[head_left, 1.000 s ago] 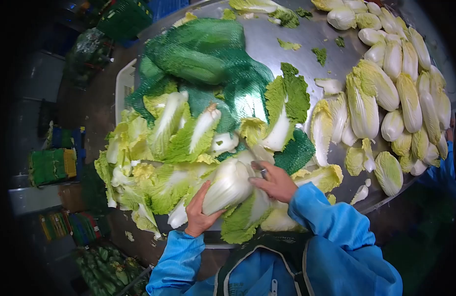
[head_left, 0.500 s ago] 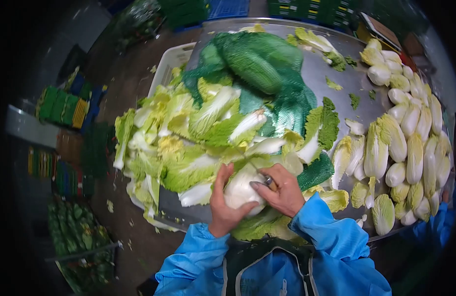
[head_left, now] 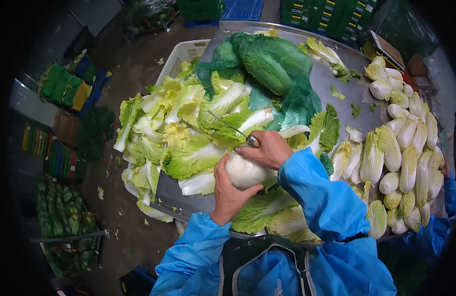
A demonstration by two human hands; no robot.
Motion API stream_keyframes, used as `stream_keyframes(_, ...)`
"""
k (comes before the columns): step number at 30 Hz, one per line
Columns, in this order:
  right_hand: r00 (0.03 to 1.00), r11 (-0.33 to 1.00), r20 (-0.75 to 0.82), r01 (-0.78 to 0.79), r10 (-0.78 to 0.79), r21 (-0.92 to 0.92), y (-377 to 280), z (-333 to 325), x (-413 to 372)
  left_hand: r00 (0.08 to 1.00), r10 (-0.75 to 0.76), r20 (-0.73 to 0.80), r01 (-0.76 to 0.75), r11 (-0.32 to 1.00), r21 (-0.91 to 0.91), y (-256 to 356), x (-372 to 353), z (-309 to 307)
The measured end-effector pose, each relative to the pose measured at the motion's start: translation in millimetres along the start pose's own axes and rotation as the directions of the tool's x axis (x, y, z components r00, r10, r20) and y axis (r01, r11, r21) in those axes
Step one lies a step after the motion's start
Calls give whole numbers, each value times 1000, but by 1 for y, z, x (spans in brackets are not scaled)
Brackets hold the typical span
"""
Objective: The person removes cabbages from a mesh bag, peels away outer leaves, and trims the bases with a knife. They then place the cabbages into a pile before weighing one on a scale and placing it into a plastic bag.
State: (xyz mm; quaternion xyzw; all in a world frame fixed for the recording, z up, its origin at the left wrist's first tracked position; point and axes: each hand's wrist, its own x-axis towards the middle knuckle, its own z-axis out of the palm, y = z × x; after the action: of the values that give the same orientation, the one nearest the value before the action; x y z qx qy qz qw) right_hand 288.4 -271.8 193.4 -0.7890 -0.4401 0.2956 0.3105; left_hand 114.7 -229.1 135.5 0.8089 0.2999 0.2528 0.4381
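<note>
A cabbage point(head_left: 245, 172) shows its round white base to me near the table's front edge. Around its left side and bottom curve the fingers of my left hand point(head_left: 230, 193). My right hand point(head_left: 270, 151) grips the short handle of a knife point(head_left: 231, 127) at the cabbage's upper right, thumb on the cabbage. The thin blade points up and left, over the loose leaves. Green outer leaves point(head_left: 188, 160) are heaped to the left, and more leaves lie under and below the cabbage.
A green mesh bag point(head_left: 267, 66) with cabbages inside lies at the table's back. Many trimmed cabbages point(head_left: 408, 128) are piled on the right. A white crate point(head_left: 181, 56) stands behind the leaf heap. Another person's blue sleeve point(head_left: 451, 196) shows at the far right.
My right hand has moved up, and the knife blade has come away from the cabbage and now points up-left. The cabbage has turned so its base shows. The view has shifted slightly.
</note>
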Motion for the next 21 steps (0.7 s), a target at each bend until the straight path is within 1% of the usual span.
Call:
stream_keyframes(1,1000,1000,-6,7,-7,-1,3,0,4,1000,8,-4,-8,1000,2,-1,0,-1)
stream_keyframes(3,975,989,213,32,-63,147,7,-3,9,998,-63,-24,60,989,-135,-5,-3,-2)
stream_keyframes(4,962,978,244,79,-126,194,9,-6,3,998,-62,-29,57,989,-137,-5,-1,-2)
stream_keyframes(5,961,978,248,77,-124,192,14,-6,2,999,-29,-20,26,993,-111,-4,-1,-2)
stream_keyframes(6,963,960,251,20,-94,279,22,-2,1,1000,-3,-4,2,996,-87,-4,-5,-1)
stream_keyframes(7,965,929,256,-41,-58,367,29,2,-3,1000,-15,7,15,996,-90,-4,-8,0)
stream_keyframes(9,967,918,246,-38,-65,394,30,1,-1,999,20,-33,-20,1000,-13,-1,-5,2)
stream_keyframes(10,965,943,253,-14,-74,331,26,-1,3,999,29,-31,-29,999,-14,-2,-4,3)
stream_keyframes(11,962,964,260,12,-85,267,22,-2,6,999,9,-39,-11,998,-59,-6,-4,3)
stream_keyframes(12,960,969,264,26,-92,245,21,2,10,999,-16,-45,12,995,-101,-8,-7,1)
stream_keyframes(13,961,968,260,29,-95,250,31,7,14,999,-12,-44,8,995,-96,-7,-12,-3)
stream_keyframes(14,964,992,256,39,-68,116,45,17,20,991,132,36,-130,990,-51,-6,-19,-9)
stream_keyframes(15,968,999,247,50,-44,-19,57,24,27,955,270,120,-270,963,-16,-7,-24,-15)
stream_keyframes(16,955,992,270,127,-125,12,72,30,22,933,330,147,-333,943,-3,-11,-28,-18)
stream_keyframes(17,951,991,280,132,-130,12,72,23,14,936,322,140,-326,945,3,-15,-31,-21)
stream_keyframes(18,952,971,292,-153,95,182,67,13,0,977,200,73,-197,979,-41,-19,-38,-25)
stream_keyframes(19,887,839,338,-427,316,337,69,9,-14,997,72,24,-70,993,-91,-23,-43,-31)
stream_keyframes(20,885,835,338,-433,320,341,83,16,-24,999,-22,41,30,980,-198,-27,-41,-38)
stream_keyframes(21,941,846,265,-313,213,431,102,29,-32,999,-20,43,28,980,-197,-31,-37,-48)
